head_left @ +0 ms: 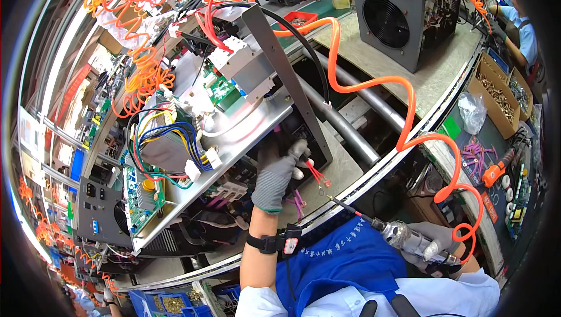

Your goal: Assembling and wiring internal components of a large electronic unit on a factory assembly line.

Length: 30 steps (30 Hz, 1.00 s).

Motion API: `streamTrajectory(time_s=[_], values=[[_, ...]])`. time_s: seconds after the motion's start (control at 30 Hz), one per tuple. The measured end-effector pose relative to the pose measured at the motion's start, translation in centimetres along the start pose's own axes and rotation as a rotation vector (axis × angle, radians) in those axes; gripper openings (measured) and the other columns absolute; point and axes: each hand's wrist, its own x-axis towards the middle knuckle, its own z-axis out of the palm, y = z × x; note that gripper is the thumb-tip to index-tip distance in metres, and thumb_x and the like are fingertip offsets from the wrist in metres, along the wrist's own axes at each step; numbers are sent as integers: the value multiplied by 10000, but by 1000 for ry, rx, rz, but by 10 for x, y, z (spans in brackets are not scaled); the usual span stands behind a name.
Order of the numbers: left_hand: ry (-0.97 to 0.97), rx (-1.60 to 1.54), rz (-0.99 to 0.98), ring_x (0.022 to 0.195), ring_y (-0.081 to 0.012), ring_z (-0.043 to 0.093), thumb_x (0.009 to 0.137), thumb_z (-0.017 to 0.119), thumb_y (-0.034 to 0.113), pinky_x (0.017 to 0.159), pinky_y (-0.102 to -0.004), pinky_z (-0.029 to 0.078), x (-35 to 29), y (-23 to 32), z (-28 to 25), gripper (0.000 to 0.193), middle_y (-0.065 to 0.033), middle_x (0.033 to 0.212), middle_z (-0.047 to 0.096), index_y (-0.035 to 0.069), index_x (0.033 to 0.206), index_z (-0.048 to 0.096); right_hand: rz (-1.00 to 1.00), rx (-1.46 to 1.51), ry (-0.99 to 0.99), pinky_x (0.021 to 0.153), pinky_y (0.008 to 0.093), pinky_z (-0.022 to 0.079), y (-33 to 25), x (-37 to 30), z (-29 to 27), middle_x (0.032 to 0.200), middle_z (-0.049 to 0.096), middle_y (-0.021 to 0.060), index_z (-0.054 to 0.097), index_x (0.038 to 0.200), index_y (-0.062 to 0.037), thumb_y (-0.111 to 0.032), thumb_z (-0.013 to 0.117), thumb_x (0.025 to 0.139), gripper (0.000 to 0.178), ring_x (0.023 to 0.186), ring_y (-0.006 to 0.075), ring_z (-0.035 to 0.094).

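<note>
My left hand (pixel 273 178), in a grey glove, reaches inside the open metal chassis (pixel 234 141). Its fingers are closed around red wires (pixel 315 172) whose ring terminals stick out to the right. A silver air screwdriver (pixel 406 237) lies in my gloved right hand (pixel 431 242), its long bit pointing left and up. The bit's tip is close to the ring terminals, apparently apart from them. An orange air hose (pixel 409 112) loops down to the screwdriver. Part of my left fingers is hidden by the chassis.
A bundle of coloured wires with white plugs (pixel 193 171) hangs by a green circuit board (pixel 140 197). A second dark machine with a fan (pixel 385 21) stands beyond the rollers (pixel 374 97). At right are a cardboard box of screws (pixel 495 92) and an orange-handled tool (pixel 497 172).
</note>
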Motion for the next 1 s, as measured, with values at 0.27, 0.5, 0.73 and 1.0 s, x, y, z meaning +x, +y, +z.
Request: streamTrajectory(time_s=[0.27,0.5,0.73,1.0], values=[[59,18,98,564,-153,645,857,655,187,423,-211,456,4,-7,3,237,-93,734,639,-24,919,568,-13,-99,46,503,244,435,-10,7,5,727,564,88,439,1161,10,-412,794,597,789,581,144,555],[53,-152,64,540,-131,629,848,676,202,407,-196,436,3,-8,2,235,-86,721,640,-11,898,590,-35,-86,67,506,262,445,-8,9,6,735,564,94,447,1164,15,-407,794,589,793,586,155,561],[77,-127,24,511,-125,611,834,680,162,402,-209,436,1,-1,2,194,-82,696,635,-7,878,595,-26,-106,84,509,264,456,-15,13,10,748,568,95,453,1174,8,-392,784,595,778,595,161,581],[85,-150,35,498,-129,601,825,681,125,401,-212,437,-3,3,2,185,-85,698,632,-5,916,585,-17,-165,55,512,272,465,-22,22,5,758,572,94,457,1179,-1,-385,776,617,751,572,164,585]])
